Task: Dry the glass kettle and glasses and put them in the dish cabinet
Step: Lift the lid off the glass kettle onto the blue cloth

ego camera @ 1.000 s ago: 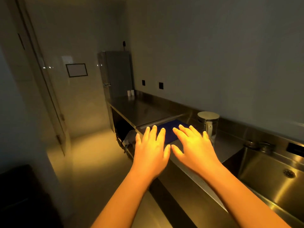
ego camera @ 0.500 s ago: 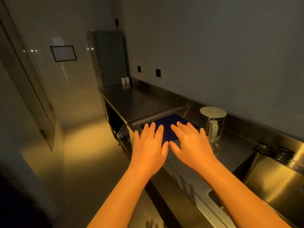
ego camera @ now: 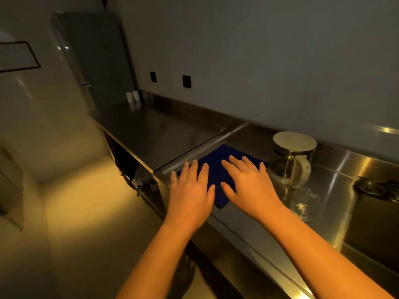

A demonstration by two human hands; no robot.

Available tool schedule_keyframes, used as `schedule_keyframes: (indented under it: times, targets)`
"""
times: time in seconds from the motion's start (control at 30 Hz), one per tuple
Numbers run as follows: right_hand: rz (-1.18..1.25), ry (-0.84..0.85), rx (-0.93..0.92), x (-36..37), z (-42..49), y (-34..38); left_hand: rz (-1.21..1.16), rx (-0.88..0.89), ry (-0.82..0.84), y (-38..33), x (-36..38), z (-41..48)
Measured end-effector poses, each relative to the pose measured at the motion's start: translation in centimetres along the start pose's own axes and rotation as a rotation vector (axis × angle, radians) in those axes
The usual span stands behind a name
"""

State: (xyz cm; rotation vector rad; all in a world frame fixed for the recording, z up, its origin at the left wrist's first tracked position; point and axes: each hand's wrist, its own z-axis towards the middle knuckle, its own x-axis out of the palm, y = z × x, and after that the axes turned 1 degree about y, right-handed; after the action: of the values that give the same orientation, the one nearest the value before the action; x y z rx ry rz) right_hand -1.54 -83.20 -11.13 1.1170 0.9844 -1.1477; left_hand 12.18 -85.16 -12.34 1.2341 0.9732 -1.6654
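A dark blue cloth (ego camera: 218,167) lies flat on the steel counter (ego camera: 164,134). My left hand (ego camera: 191,192) hovers over its near left edge, fingers straight and spread. My right hand (ego camera: 250,186) is stretched out flat above the cloth's right part, holding nothing. Whether either palm touches the cloth I cannot tell. Just right of the cloth stands a glass kettle (ego camera: 291,160) with a pale round lid and a pale handle. A clear glass (ego camera: 305,203) stands on the counter in front of the kettle, faint in the dim light.
A steel sink (ego camera: 373,225) drops away at the right, with a tap fitting (ego camera: 375,186) at its back edge. A tall grey cabinet (ego camera: 95,59) stands at the counter's far end, two small white containers (ego camera: 132,96) beside it. Open floor lies to the left.
The view has tilted down and drawn closer to the counter. Both hands have moved forward over the blue cloth, still flat and spread.
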Motion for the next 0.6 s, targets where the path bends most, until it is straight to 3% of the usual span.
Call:
schedule_keyframes:
  times: [0.33, 0.6]
  targets:
    - [-0.002, -0.030, 0.128, 4.0, 6.3, -0.6, -0.060, 0.140, 0.066, 3.1, 4.1, 8.1]
    - [-0.003, -0.033, 0.276, 6.7, 12.7, -6.2, -0.024, 0.234, 0.101, 1.2, 7.8, 17.3]
